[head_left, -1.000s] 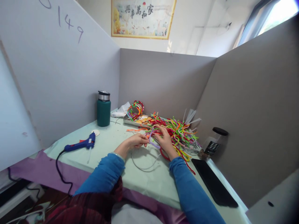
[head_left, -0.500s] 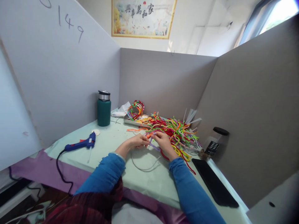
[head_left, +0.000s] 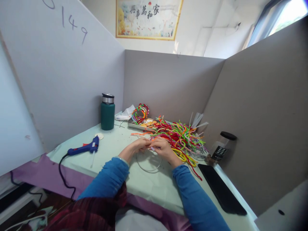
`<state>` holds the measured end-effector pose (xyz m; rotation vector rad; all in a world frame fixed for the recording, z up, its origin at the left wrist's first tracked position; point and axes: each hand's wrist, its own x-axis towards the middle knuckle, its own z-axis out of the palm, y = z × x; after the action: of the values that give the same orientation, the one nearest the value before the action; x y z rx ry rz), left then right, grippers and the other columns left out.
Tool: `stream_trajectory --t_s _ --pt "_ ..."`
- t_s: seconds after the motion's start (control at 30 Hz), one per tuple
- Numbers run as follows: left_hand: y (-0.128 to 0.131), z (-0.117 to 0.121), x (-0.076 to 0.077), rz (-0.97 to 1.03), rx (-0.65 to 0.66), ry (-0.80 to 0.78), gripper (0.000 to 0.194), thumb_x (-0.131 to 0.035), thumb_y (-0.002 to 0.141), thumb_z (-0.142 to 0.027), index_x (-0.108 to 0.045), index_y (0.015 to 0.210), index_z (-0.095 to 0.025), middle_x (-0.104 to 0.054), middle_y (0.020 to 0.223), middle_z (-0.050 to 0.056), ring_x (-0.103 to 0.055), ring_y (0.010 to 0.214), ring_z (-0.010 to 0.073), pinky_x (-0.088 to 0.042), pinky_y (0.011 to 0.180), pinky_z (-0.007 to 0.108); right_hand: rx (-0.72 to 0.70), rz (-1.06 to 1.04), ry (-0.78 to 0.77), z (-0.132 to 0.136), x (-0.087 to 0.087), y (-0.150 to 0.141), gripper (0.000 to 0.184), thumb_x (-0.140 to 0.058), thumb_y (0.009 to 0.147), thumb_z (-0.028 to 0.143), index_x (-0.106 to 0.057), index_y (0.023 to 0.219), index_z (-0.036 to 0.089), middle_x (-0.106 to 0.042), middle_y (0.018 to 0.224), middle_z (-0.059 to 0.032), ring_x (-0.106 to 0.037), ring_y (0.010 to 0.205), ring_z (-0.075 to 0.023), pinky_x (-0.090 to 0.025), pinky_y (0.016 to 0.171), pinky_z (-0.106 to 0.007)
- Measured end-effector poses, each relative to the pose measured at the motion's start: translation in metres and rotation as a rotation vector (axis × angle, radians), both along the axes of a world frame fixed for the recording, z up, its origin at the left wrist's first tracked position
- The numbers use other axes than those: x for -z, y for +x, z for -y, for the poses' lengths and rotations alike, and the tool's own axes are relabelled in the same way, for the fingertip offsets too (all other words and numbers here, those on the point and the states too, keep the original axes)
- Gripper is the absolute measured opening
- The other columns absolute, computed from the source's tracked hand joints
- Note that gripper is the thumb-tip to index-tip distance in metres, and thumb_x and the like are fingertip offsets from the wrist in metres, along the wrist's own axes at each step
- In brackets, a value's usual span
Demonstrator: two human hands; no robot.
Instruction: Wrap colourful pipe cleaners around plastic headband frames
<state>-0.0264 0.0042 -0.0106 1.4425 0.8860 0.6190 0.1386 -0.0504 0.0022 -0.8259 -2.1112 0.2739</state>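
Note:
My left hand and my right hand meet over the middle of the table, both with fingers closed in a pinch. A thin grey pipe cleaner curves below them in a round loop, its two ends running up under my fingers. A small bit of lavender pipe cleaner shows at my right fingertips; the rest is hidden by the hands. Just beyond lies a tangled heap of coloured pipe cleaners.
A metal tray carries a bundle of coloured rings. To the left are a green bottle and a blue glue gun with its cable. A black flat slab and a clear jar lie right. Grey partitions enclose the table.
My hands have drawn together, the right one moving left. The grey pipe cleaner's free right end has come up to my fingers, so it now forms a rounder loop.

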Motion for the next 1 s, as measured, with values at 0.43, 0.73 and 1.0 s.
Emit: stream_trajectory --t_s 0.43,0.73,1.0 --pt "-0.003 0.006 -0.012 0.090 0.060 0.167 0.044 -0.078 0.055 -0.043 -0.061 0.081 -0.012 -0.049 0.060 -0.005 -0.030 0.043 0.0026 -0.013 0.042 0.022 0.331 -0.636 -0.618 -0.012 0.008 0.025 0.023 -0.062 0.067 0.028 -0.069 0.085 0.015 -0.068 0.077 -0.0052 -0.056 0.060 -0.0138 -0.043 0.052 -0.026" --pt "0.001 0.004 -0.007 0.113 -0.039 0.254 0.028 -0.072 0.058 -0.030 -0.059 0.077 -0.014 -0.053 0.059 -0.005 -0.034 0.042 0.0029 -0.015 0.042 0.020 -0.198 -0.488 -0.965 -0.001 0.024 0.008 0.034 -0.077 0.065 0.035 -0.068 0.092 0.016 -0.066 0.089 -0.0052 -0.056 0.060 -0.0095 -0.044 0.052 -0.022" --pt "-0.001 0.003 -0.008 0.144 -0.074 0.225 0.032 -0.074 0.057 -0.034 -0.060 0.077 -0.014 -0.046 0.050 -0.007 -0.029 0.040 0.0029 -0.013 0.042 0.021 -0.216 -0.625 -1.083 -0.005 0.029 0.000 0.034 -0.076 0.068 0.039 -0.066 0.089 0.014 -0.067 0.082 -0.0057 -0.057 0.054 -0.0090 -0.043 0.044 -0.019"
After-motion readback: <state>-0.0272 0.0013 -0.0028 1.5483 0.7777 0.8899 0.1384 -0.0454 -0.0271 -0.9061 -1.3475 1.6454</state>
